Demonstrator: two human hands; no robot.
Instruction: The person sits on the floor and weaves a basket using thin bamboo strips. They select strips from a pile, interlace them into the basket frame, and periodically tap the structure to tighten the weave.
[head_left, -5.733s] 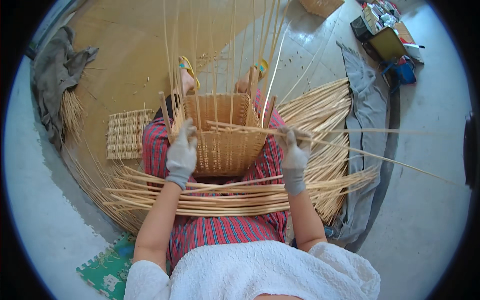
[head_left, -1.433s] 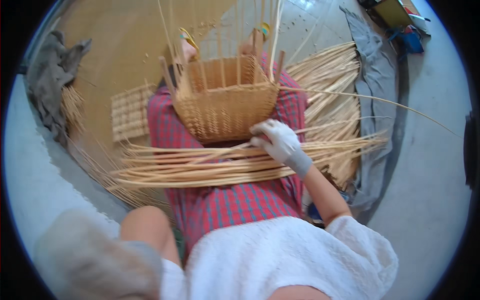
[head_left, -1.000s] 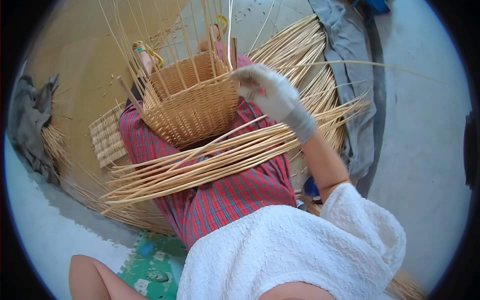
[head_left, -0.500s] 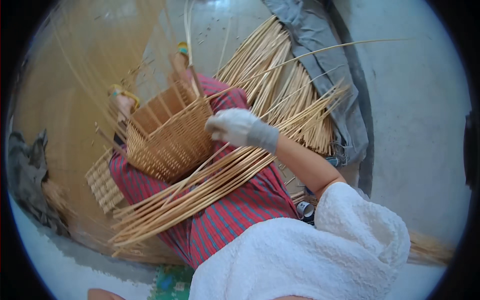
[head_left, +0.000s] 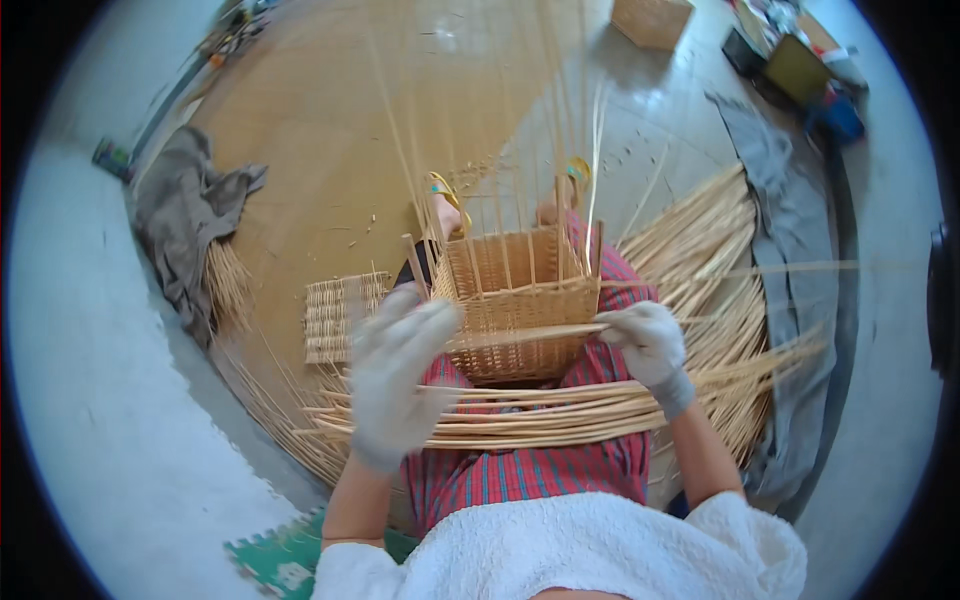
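A woven wicker basket (head_left: 530,352) with tall, blurred upright canes rests between my knees. At its front right, my right hand (head_left: 645,345) is closed on a pale strand (head_left: 530,332), which crosses the basket's front face. My left hand (head_left: 400,370), in a pale glove like the right, is raised at the basket's front left, smeared by motion with fingers stretched out and apart; whether it touches the strand I cannot tell. Below both hands, a bundle of long canes (head_left: 540,410) lies across my lap.
A large pile of canes (head_left: 715,230) lies on grey cloth (head_left: 800,330) at right. At left are a woven mat (head_left: 330,330) and crumpled cloth (head_left: 195,200). Beyond are a wooden box (head_left: 650,20) and a clutter of containers (head_left: 795,70); a green foam mat (head_left: 270,560) lies behind me.
My left hand has come back into view and up to the basket. My right hand now grips a strand across its front. The view has swung back upright from its tilt.
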